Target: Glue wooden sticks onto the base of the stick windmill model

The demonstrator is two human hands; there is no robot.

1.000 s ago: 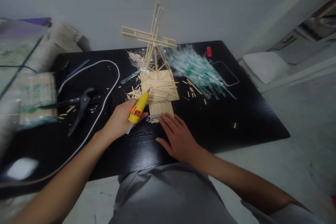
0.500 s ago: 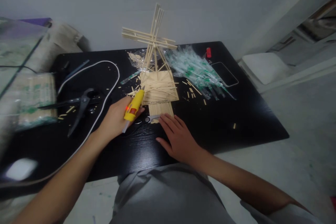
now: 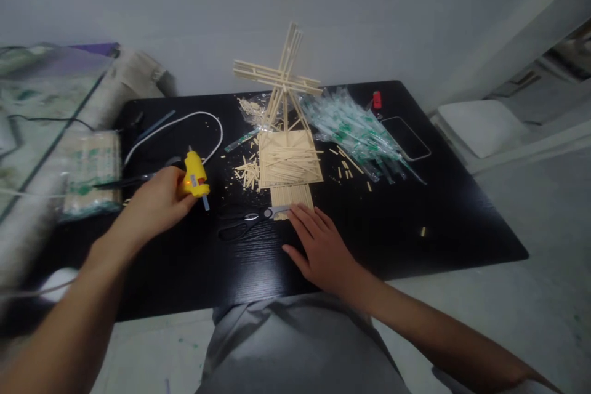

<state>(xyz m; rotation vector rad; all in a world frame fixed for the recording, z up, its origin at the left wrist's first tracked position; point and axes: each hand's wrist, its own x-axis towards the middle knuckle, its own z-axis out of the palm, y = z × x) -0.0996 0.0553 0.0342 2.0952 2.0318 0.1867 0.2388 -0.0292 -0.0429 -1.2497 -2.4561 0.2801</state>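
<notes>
My left hand is closed around a yellow glue gun, held out to the left over the black table, near the white cord. My right hand lies flat, fingers spread, on the table in front of me. Its fingertips touch a small panel of wooden sticks. Just behind that panel stands a stick windmill model on a square stick base. Scissors lie left of my right hand.
A heap of clear green-printed wrappers lies at the back right, with a phone and a small red object beyond. Black pliers and a bag of sticks sit at the left. Stick offcuts litter the middle.
My left hand has carried the glue gun away from the stick base, leftward toward the pliers and cord. My right hand has stayed flat on the table. The camera view shifted slightly.
</notes>
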